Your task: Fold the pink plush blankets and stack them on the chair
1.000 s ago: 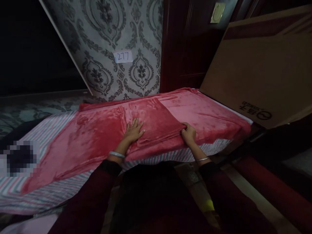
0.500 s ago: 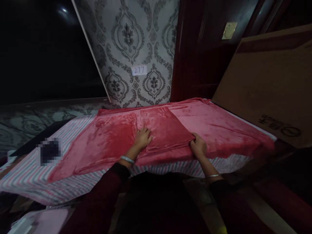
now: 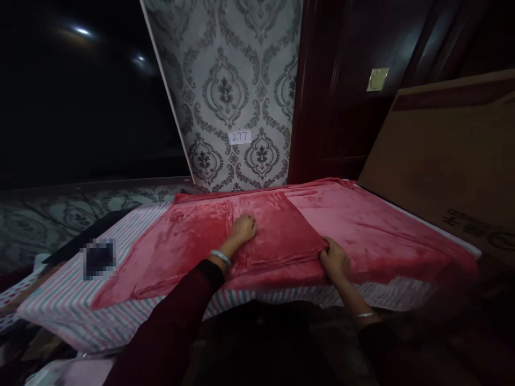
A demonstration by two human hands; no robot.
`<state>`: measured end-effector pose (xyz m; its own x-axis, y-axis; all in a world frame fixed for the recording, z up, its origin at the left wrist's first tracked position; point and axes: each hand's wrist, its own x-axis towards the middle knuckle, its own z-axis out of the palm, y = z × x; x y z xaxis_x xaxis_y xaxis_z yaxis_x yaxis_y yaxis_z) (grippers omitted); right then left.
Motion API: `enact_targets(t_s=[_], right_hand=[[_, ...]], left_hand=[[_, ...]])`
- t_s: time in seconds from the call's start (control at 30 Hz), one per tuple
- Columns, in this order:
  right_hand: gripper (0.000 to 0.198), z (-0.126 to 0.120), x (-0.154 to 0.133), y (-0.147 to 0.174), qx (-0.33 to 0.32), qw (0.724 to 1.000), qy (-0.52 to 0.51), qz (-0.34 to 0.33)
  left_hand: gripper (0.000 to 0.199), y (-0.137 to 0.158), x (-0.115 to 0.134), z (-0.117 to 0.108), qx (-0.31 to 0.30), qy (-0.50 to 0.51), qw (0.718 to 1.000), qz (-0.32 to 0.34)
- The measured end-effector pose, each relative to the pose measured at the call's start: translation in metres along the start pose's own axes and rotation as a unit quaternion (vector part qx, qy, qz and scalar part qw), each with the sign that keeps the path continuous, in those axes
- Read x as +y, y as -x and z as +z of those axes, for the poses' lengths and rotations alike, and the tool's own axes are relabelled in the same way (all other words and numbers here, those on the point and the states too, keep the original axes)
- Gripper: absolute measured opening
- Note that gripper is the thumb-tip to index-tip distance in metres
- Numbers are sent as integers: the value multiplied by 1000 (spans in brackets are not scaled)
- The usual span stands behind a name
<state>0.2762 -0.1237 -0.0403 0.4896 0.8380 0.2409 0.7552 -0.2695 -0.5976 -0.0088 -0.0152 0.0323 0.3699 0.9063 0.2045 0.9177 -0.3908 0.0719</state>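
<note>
A red plush blanket is spread over the table, with a squarish folded section lying on its middle. My left hand is at the left side of that section, its fingers curled in and its fingertips hidden, so whether cloth is in them does not show. At the front right corner of the folded section, my right hand pinches the layered edge between thumb and fingers.
A striped sheet covers the table under the blanket. On its left lies a dark, pixelated object. A large cardboard box leans at the right. Behind are a dark screen and a wall card reading 277.
The view has shifted, so the scene sits slightly lower and to the right. My left hand's fingers went from spread on the cloth to curled. My right hand keeps its pinch on the blanket corner.
</note>
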Motion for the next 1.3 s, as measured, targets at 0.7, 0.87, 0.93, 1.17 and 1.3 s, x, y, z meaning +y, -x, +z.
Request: enact_targets(t_s=[0.7, 0.87, 0.93, 1.17, 1.3], right_hand=[[71, 2, 39, -17, -33, 984, -175, 3], [60, -6, 59, -48, -91, 949, -301, -16], [55, -9, 53, -54, -114, 946, -302, 11], [43, -7, 7, -41, -224, 816, -502, 179], [21, 2, -7, -30, -164, 716, -629, 253]], left_hand=[[82, -16, 4, 10, -151, 43, 986, -52], [79, 44, 16, 17, -128, 70, 986, 83], [78, 63, 20, 24, -131, 67, 985, 86], [70, 80, 37, 23, -88, 32, 994, 58], [49, 75, 27, 0, -65, 64, 993, 78]])
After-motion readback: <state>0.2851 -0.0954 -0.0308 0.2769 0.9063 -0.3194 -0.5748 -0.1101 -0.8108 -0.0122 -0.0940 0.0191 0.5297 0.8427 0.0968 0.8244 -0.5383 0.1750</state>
